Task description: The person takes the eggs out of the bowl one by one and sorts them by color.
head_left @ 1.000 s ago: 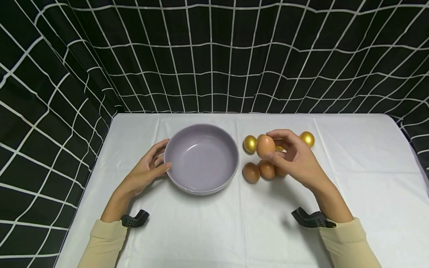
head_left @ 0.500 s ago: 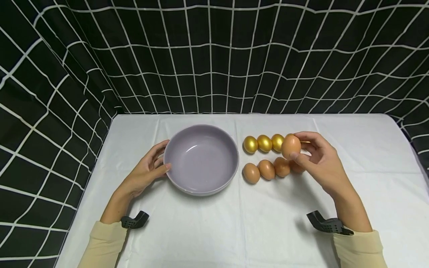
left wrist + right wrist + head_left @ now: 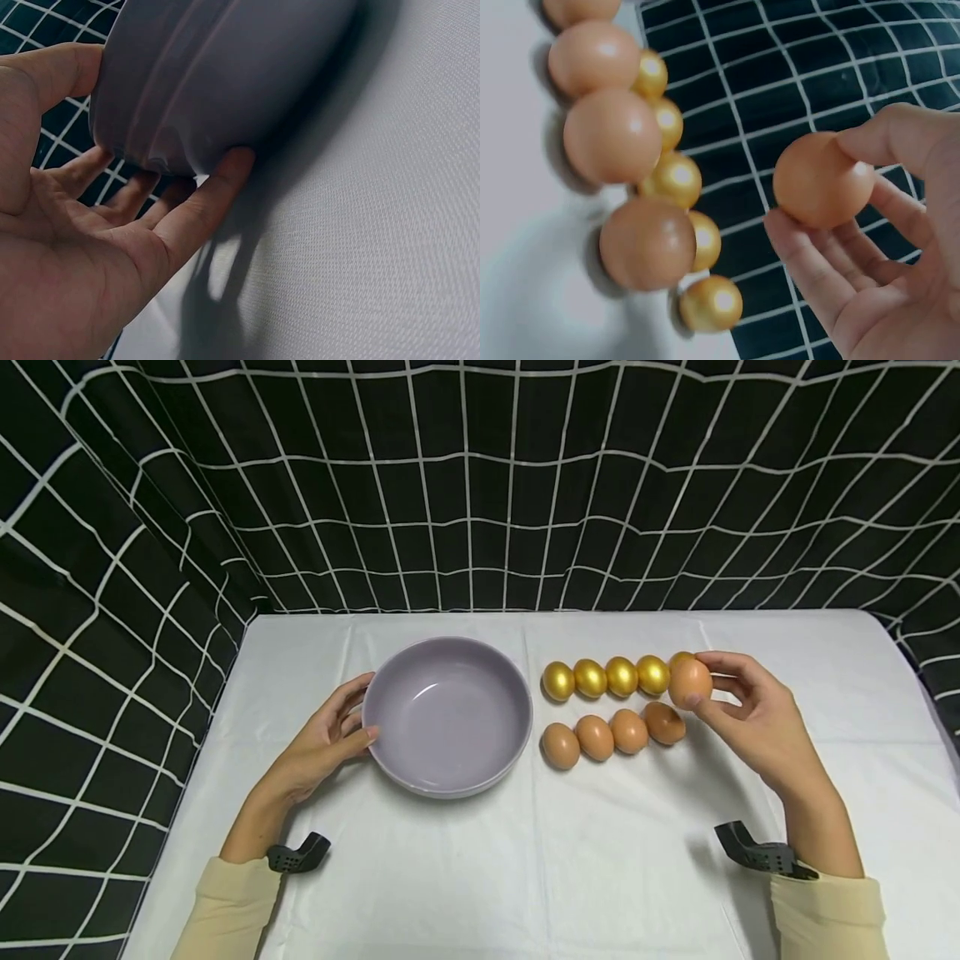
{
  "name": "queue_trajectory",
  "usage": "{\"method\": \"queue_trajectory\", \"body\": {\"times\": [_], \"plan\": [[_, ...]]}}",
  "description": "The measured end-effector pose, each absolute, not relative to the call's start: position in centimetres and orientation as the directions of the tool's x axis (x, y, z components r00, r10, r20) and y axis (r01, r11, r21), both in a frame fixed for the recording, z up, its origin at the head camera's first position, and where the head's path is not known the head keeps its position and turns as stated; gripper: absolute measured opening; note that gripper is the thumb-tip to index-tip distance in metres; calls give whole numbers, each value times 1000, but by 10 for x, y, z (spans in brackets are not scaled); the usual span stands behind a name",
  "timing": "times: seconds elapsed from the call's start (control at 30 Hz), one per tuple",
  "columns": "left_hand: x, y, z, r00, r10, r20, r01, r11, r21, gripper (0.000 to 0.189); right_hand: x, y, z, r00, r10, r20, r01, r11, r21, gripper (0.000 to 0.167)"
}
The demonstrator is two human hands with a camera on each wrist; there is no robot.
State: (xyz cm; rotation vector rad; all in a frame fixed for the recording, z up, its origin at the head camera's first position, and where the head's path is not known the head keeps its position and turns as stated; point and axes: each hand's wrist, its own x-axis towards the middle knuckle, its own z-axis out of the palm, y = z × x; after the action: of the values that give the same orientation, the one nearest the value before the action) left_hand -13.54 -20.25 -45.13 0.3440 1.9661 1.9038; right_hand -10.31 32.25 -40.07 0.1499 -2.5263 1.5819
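Observation:
My right hand (image 3: 757,718) pinches a brown egg (image 3: 690,683) between thumb and fingertips, lifted at the right end of the egg rows. Against the dark backdrop in the right wrist view, the same brown egg (image 3: 823,180) shows whole above the curled fingers. On the left, a wide lilac bowl (image 3: 450,718) stands on the table with nothing in it. My left hand (image 3: 326,739) grips its left side, thumb at the rim and fingers along the outer wall. From the left wrist view, the fingertips (image 3: 238,159) touch the bowl's underside near the cloth.
Right of the bowl, a back row of gold eggs (image 3: 622,677) and a front row of brown eggs (image 3: 628,732) lie on the white cloth (image 3: 450,877). The rearmost gold egg is partly behind the held one. A black grid-patterned curtain (image 3: 487,485) borders the table at back and sides.
My right hand has moved rightward with the brown egg, from over the rows' middle to their right end, uncovering more eggs. The left hand has stayed on the bowl.

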Motion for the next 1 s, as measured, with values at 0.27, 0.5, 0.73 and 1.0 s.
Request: {"method": "queue_trajectory", "body": {"times": [0.27, 0.5, 0.73, 1.0], "plan": [[-135, -204, -451, -897, 430, -101, -87, 52, 995, 80, -109, 336, -412, -987, 9, 161, -122, 615, -779, 52], [-135, -203, -450, -898, 430, -95, -79, 56, 995, 79, -112, 344, -420, -994, 4, 112, -78, 690, -720, 53], [-135, -202, -450, -896, 434, -96, -79, 56, 995, 79, -110, 347, -421, -993, -29, 111, -97, 730, -676, 51], [-135, -201, -450, -895, 434, -101, -83, 61, 995, 80, -108, 352, -423, -998, -39, 56, -65, 808, -586, 52]]}}
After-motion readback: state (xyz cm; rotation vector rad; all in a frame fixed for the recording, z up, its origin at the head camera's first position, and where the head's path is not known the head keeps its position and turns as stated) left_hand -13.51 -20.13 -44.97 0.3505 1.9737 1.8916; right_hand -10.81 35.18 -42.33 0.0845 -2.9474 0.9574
